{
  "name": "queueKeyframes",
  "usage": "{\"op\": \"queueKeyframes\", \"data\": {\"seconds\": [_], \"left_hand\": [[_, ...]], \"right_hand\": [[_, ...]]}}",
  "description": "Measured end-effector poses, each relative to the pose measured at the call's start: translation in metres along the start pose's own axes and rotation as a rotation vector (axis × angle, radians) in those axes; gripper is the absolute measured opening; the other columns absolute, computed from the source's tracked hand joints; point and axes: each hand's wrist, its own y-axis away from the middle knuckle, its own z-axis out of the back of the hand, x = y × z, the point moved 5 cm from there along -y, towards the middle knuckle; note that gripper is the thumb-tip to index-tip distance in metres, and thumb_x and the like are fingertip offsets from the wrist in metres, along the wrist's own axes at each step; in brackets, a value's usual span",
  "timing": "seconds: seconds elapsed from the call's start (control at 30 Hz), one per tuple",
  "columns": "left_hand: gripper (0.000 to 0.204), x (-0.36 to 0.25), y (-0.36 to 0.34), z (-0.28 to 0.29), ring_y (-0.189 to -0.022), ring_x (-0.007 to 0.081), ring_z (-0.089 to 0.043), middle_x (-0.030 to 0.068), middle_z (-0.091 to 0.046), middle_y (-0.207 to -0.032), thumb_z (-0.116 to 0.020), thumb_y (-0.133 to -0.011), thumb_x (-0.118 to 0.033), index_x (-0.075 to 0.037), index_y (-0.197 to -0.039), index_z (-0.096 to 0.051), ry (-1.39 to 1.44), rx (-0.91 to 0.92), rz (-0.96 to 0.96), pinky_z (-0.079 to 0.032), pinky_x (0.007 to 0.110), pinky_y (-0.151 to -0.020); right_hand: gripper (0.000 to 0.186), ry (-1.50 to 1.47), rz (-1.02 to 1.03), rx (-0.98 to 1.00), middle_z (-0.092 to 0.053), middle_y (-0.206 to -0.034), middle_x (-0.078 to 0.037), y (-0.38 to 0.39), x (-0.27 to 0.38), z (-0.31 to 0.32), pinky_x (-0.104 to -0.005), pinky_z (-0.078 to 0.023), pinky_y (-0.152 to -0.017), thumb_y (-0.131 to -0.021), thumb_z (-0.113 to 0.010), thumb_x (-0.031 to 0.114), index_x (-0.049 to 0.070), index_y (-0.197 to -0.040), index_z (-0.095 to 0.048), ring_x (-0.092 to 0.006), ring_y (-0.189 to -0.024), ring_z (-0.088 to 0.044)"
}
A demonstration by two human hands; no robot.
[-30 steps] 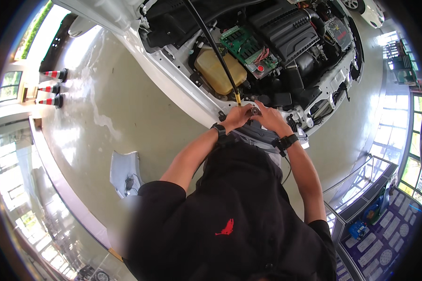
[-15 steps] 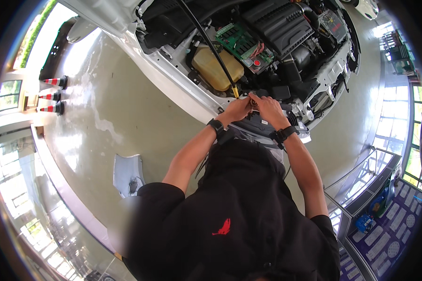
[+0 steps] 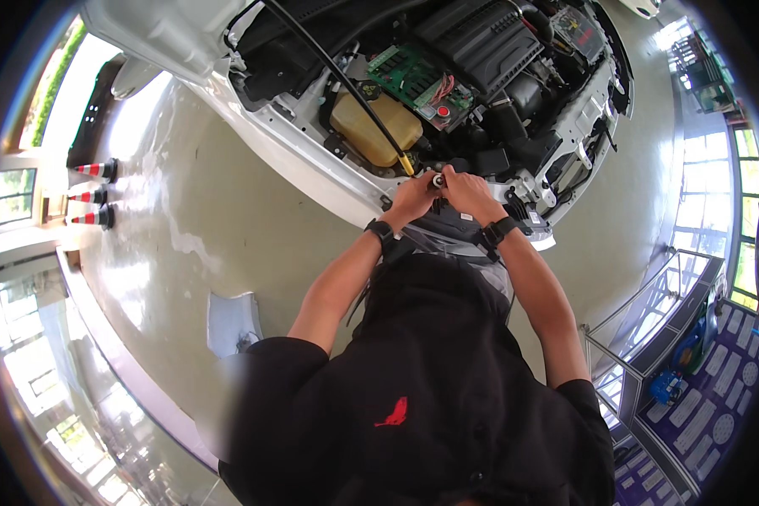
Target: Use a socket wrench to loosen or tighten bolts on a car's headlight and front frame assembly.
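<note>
"Two hands meet at the front of the white car [image 3: 299,173], the left hand [image 3: 411,201] and the right hand [image 3: 471,196]. How are they holding?"

"Both curl in narrow around a small round metal-looking piece [image 3: 438,180]. Which one truly grips it, or whether both do, I cannot tell; the fingers hide too much."

"Why bring two hands to so small a thing?"

"Perhaps so that one can steady it while the other works at it. It sits between them, over the dark front trim [image 3: 451,224], with the forearms angled inward to reach the same spot."

"What about that rod [image 3: 346,84] beside the left hand?"

"It slants down to a yellow lower end [image 3: 407,165] near the fingers. I take it for a hood prop, which would explain its place."

"And further in?"

"A yellowish tank [image 3: 375,131], then a green circuit board [image 3: 417,84] with a red button [image 3: 443,111], probably laid on top for easy reach. A black engine cover [image 3: 481,46] comes after."

"Anything on the floor [image 3: 253,253]?"

"Three striped cones [image 3: 88,197] in a row at the far left, likely marking off space, and a pale panel [image 3: 234,323] resting well apart from the car."
</note>
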Motion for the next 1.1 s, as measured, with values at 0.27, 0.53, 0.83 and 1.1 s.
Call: {"op": "queueKeyframes", "data": {"seconds": [0.27, 0.53, 0.83, 1.1], "left_hand": [[0.025, -0.004, 0.000, 0.003, -0.067, 0.0362, -0.058, 0.0140, -0.060, -0.069, -0.059, -0.076, -0.027, -0.011, -0.087, -0.045, -0.227, -0.160, -0.022, -0.045, 0.046, -0.057], [0.027, 0.000, 0.003, 0.010, -0.066, 0.0363, -0.057, 0.0144, -0.059, -0.066, -0.060, -0.073, -0.020, -0.013, -0.096, -0.048, -0.027, -0.054, -0.131, -0.043, 0.047, -0.056], [0.029, 0.002, 0.001, 0.006, -0.065, 0.0351, -0.059, 0.0131, -0.059, -0.065, -0.065, -0.069, -0.019, -0.009, -0.087, -0.045, -0.214, -0.115, -0.136, -0.044, 0.045, -0.055], [0.035, -0.005, 0.000, 0.013, -0.070, 0.0369, -0.058, 0.0152, -0.060, -0.071, -0.065, -0.073, -0.032, -0.011, -0.095, -0.048, -0.091, 0.021, -0.136, -0.043, 0.046, -0.057]], "right_hand": [[0.048, -0.236, -0.248, -0.009, -0.061, -0.079, -0.024, -0.006, -0.010, -0.015, -0.0457, -0.046, -0.069, -0.074, -0.063, 0.033, -0.003, -0.098, -0.042, -0.0403, -0.079, -0.059], [0.048, -0.121, -0.128, 0.008, -0.061, -0.080, -0.023, -0.002, 0.003, -0.001, -0.0450, -0.046, -0.068, -0.074, -0.063, 0.035, 0.000, -0.099, -0.043, -0.0389, -0.080, -0.059], [0.052, -0.215, -0.144, 0.046, -0.060, -0.083, -0.026, 0.003, 0.002, -0.002, -0.0450, -0.046, -0.070, -0.068, -0.066, 0.035, -0.002, -0.098, -0.044, -0.0406, -0.082, -0.058], [0.041, -0.050, 0.093, -0.171, -0.060, -0.081, -0.019, 0.005, 0.009, 0.000, -0.0435, -0.046, -0.067, -0.071, -0.067, 0.025, 0.003, -0.097, -0.044, -0.0371, -0.078, -0.059]]}}
